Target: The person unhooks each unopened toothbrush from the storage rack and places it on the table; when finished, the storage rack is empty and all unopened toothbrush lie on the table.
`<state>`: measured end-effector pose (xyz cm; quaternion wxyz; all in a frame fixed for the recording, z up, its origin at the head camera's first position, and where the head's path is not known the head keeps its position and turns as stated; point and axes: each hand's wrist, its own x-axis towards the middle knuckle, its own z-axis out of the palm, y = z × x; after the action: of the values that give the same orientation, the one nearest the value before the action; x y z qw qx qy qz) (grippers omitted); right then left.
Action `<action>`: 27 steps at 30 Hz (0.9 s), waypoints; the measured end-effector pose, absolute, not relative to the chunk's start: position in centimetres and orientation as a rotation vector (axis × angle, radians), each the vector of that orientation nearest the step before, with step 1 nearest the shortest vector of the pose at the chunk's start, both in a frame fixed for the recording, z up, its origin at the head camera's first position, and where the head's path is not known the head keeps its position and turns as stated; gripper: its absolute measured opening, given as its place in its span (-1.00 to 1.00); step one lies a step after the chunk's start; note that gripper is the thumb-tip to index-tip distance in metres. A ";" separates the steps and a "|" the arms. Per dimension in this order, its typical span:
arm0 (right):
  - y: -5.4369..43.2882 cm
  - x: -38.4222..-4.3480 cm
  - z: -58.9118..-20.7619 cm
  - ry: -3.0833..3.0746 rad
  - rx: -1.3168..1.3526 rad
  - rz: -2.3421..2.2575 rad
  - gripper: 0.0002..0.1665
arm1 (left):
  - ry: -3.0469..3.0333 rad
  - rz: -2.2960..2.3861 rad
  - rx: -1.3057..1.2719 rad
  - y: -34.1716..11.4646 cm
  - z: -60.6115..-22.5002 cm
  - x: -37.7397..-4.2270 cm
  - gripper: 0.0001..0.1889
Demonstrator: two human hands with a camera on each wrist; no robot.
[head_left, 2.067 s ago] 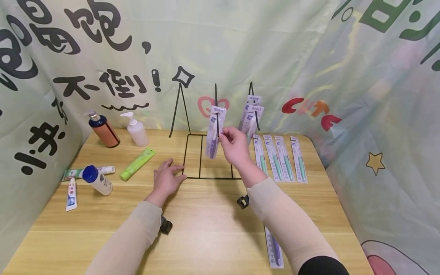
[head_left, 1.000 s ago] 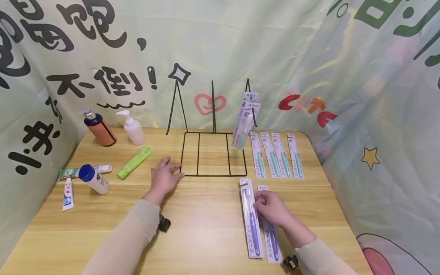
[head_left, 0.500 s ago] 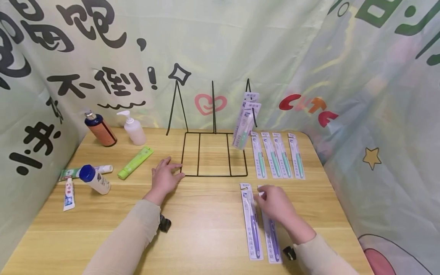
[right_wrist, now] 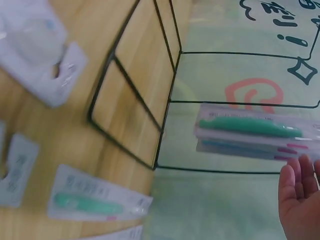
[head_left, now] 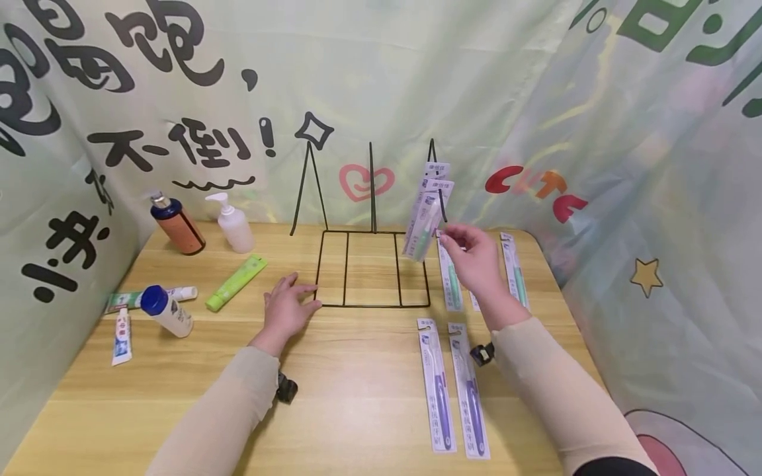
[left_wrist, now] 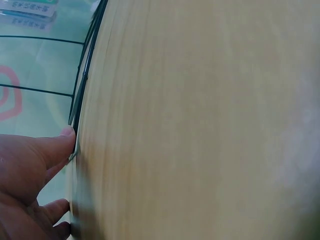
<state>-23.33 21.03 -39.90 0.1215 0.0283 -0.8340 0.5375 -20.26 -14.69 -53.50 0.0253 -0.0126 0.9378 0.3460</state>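
My left hand [head_left: 290, 306] rests at the front left corner of a black wire display rack [head_left: 381, 306]; in the left wrist view its thumb [left_wrist: 62, 142] touches the rod. My right hand [head_left: 473, 261] is raised at the right, fingertips close to the rack's hook and the hanging packaged toothbrushes [head_left: 424, 221]. In the right wrist view its fingers [right_wrist: 295, 185] lie just below these packs and hold nothing. Two packaged purple toothbrushes, the left one [head_left: 437, 390] and the right one [head_left: 470, 396], lie side by side in front of the rack.
Packaged green toothbrushes [head_left: 450, 277] lie right of the rack, some hidden behind my right hand. At the left stand an orange bottle [head_left: 182, 231], a pump bottle [head_left: 235, 228] and a blue-capped bottle [head_left: 169, 314]. A green tube [head_left: 237, 284] and toothpaste tubes [head_left: 122, 337] lie there.
My right hand has brought a packaged purple toothbrush from the rack's middle down beside another, let go, and moved up to the hanging packs at the right. My left hand has stayed at the rack.
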 end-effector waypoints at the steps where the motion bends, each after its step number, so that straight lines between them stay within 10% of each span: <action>1: 20.7 -23.7 -39.8 -2.410 0.067 1.591 -0.71 | 2.899 1.069 -0.038 -14.6 -53.5 -20.3 -0.56; 27: 20.6 -21.8 -40.3 -2.271 0.210 1.676 -0.83 | 2.896 1.059 -0.041 -14.4 -53.2 -20.2 -0.56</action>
<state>-21.76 20.60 -40.30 0.1551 0.0733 -0.7926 0.5851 -20.25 -14.45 -53.21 0.0290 -0.0132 0.9386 0.3434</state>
